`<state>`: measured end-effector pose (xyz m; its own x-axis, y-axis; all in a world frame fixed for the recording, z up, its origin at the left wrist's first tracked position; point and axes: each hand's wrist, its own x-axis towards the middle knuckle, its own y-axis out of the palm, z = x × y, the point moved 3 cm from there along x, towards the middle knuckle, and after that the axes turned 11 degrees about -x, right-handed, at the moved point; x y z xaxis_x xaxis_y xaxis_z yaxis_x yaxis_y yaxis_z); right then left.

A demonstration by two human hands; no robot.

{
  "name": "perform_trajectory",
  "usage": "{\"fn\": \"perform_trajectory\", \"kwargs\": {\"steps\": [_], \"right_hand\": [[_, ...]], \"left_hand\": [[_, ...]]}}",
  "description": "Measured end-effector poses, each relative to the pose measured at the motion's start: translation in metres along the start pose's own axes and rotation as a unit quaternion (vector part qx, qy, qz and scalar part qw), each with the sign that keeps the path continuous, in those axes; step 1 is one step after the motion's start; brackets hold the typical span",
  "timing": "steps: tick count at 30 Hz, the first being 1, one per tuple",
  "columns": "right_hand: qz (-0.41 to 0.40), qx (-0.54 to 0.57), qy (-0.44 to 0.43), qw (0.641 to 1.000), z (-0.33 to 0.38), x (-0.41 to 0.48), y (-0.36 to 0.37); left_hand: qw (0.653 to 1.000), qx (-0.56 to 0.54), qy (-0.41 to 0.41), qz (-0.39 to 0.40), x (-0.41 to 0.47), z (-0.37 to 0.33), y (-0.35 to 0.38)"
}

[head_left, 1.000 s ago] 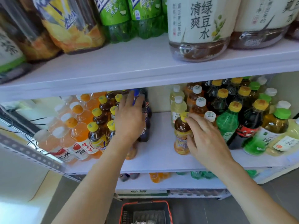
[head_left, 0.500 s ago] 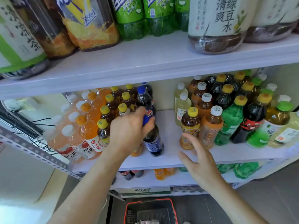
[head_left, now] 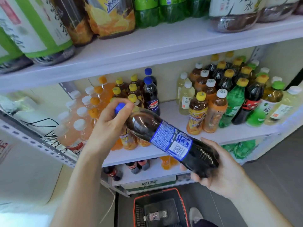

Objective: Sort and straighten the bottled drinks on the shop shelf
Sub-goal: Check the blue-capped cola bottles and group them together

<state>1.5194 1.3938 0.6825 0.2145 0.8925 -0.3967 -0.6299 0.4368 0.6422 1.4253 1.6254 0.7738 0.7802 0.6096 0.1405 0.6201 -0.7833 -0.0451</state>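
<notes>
Where the cola bottle is: off the shelf, in the air in front of the middle shelf, lying tilted with its blue cap up to the left and its base down to the right.
Left hand: fingers and thumb curled round the neck and cap end, gripping it.
Right hand: palm up under the base, fingers wrapped round the bottom of the bottle.
Left of the middle shelf: pale pink drinks with white caps, orange drinks, yellow-capped tea bottles, and two upright cola bottles at the right edge of that group.
Right of the middle shelf: a cluster of mixed bottles, green, dark, amber and pale, set apart from the left group by a bare strip of shelf.
Upper shelf: large bottles in a row.
Floor: a red-rimmed basket, near, with one small bottle lying in it.
</notes>
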Motion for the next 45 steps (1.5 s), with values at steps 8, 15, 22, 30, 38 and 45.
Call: {"fn": "perform_trajectory", "kwargs": {"steps": [8, 15, 22, 30, 38, 45], "right_hand": [[-0.048, -0.033, -0.082, 0.995, 0.003, -0.010, 0.000], [-0.074, -0.140, -0.155, 0.975, 0.043, -0.014, -0.038], [-0.047, -0.151, -0.002, 0.987, 0.056, -0.005, -0.064], [-0.020, -0.163, -0.113, 0.980, 0.065, 0.014, -0.080], [-0.103, -0.279, -0.198, 0.934, 0.060, 0.013, -0.086], [-0.268, -0.564, -0.301, 0.721, 0.062, 0.011, -0.072]], "left_hand": [[0.994, -0.046, 0.032, -0.091, 0.014, -0.002, 0.015], [0.990, -0.083, -0.042, -0.105, 0.032, 0.013, 0.039], [0.990, -0.101, 0.011, -0.093, 0.038, 0.008, 0.061], [0.975, -0.051, 0.077, -0.200, 0.045, 0.004, 0.071], [0.990, -0.055, 0.011, -0.132, 0.052, 0.013, 0.070], [0.996, -0.060, 0.003, -0.059, 0.056, 0.020, 0.083]]}}
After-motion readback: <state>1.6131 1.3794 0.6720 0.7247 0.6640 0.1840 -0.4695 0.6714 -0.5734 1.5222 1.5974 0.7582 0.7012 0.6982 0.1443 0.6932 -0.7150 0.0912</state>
